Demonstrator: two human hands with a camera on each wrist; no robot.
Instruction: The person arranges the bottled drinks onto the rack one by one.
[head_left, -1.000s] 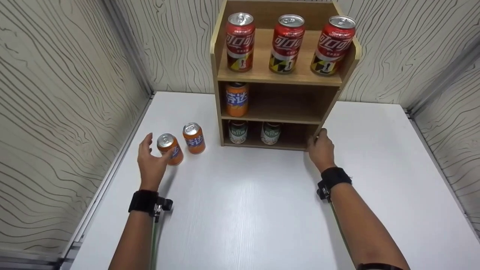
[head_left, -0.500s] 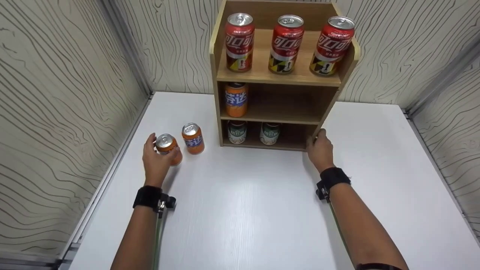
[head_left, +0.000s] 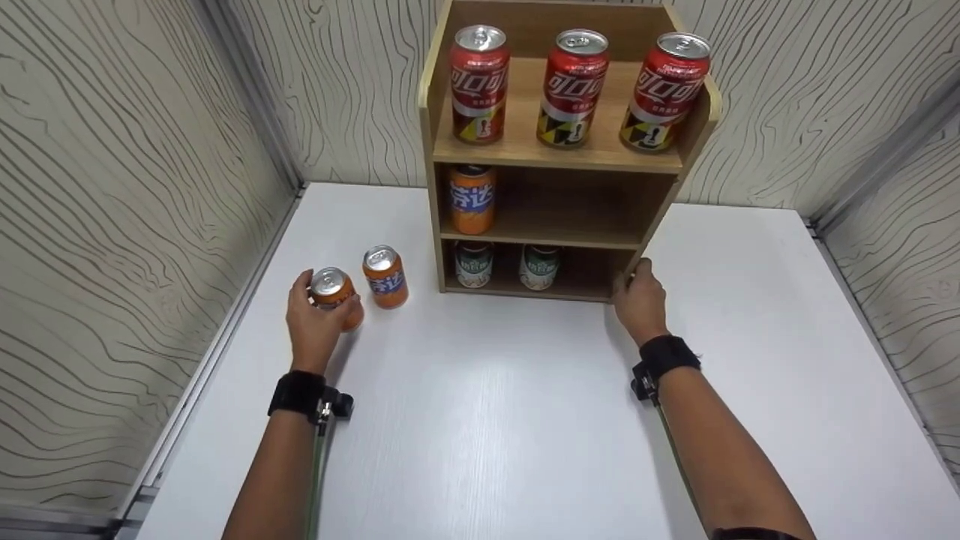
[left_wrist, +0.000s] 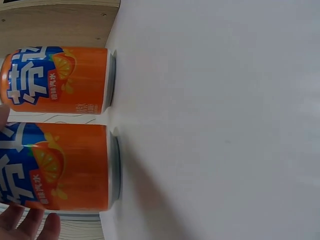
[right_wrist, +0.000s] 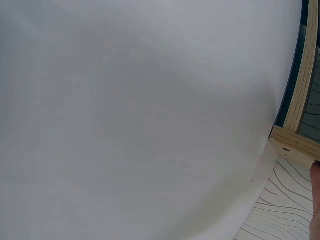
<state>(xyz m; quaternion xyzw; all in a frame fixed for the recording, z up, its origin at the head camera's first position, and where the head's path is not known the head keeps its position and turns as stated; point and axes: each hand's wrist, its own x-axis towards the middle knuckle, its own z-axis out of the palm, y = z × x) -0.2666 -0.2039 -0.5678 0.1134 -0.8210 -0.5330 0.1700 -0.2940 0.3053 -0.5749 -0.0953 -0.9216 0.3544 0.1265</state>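
Note:
My left hand (head_left: pixel 313 330) holds an orange soda can (head_left: pixel 329 282) on the left of the table, thumb on its right side and fingers round its left. In the left wrist view the fingertips (left_wrist: pixel 31 220) show against this can's side, its label (left_wrist: pixel 47 165) facing the camera. A second orange soda can (head_left: pixel 386 281) stands upright just to its right. My right hand (head_left: pixel 643 304) grips the lower right side of the wooden shelf (head_left: pixel 559 155). Only a sliver of that hand enters the right wrist view, by the shelf's corner (right_wrist: pixel 295 142).
Three red cola cans (head_left: pixel 573 90) stand on the top shelf. On the middle level, one orange can (head_left: pixel 472 202) is at the left. Two green-and-white cans (head_left: pixel 541 268) occupy the bottom level. Patterned walls (head_left: pixel 360 97) enclose the white table (head_left: pixel 480 420).
My left hand has moved slightly right and its fingers and thumb have closed round the nearer orange soda can. My right hand stays on the shelf.

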